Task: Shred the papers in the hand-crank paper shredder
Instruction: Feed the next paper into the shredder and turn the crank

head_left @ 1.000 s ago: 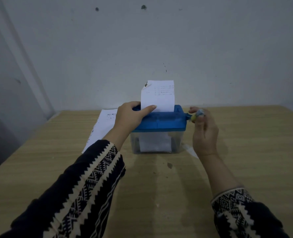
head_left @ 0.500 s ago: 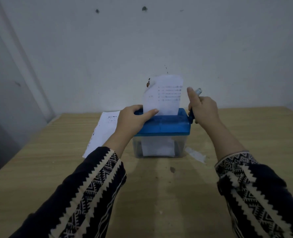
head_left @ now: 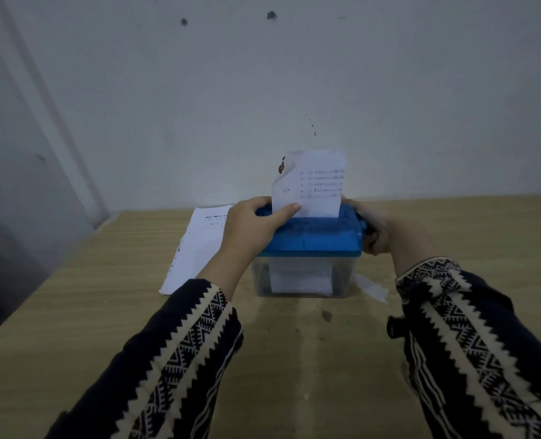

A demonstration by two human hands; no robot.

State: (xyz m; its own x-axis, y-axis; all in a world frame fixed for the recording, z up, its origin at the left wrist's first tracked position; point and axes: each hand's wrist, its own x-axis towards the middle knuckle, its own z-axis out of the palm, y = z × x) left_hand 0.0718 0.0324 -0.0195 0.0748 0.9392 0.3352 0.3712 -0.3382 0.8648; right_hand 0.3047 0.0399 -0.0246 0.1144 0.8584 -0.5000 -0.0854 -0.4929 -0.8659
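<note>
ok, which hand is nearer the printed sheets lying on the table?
Left. Left hand grips the shredder lid beside the sheets; right hand holds the crank at the lid's far side.

The left grip (head_left: 250,229) clasps the blue-lidded shredder (head_left: 313,240) on the wooden surface (head_left: 72,312), its thumb against the printed sheet (head_left: 313,185) standing in the slot. The right grip (head_left: 378,231) curls round the crank (head_left: 366,232). A paper stack (head_left: 196,248) lies left of the shredder.

A: Where does the shredder (head_left: 310,240) stand?
B: On the table (head_left: 72,312), with the wall (head_left: 389,90) at its 12 o'clock. A sheet (head_left: 313,188) stands in its top slot; shreds (head_left: 300,277) lie inside.
A: And around it?
B: Paper stack (head_left: 196,248) at 9 o'clock, a scrap (head_left: 372,288) at 4. The left hand (head_left: 250,226) grips its top at 9, the right hand (head_left: 380,229) grips the crank (head_left: 368,231) at 3.
</note>
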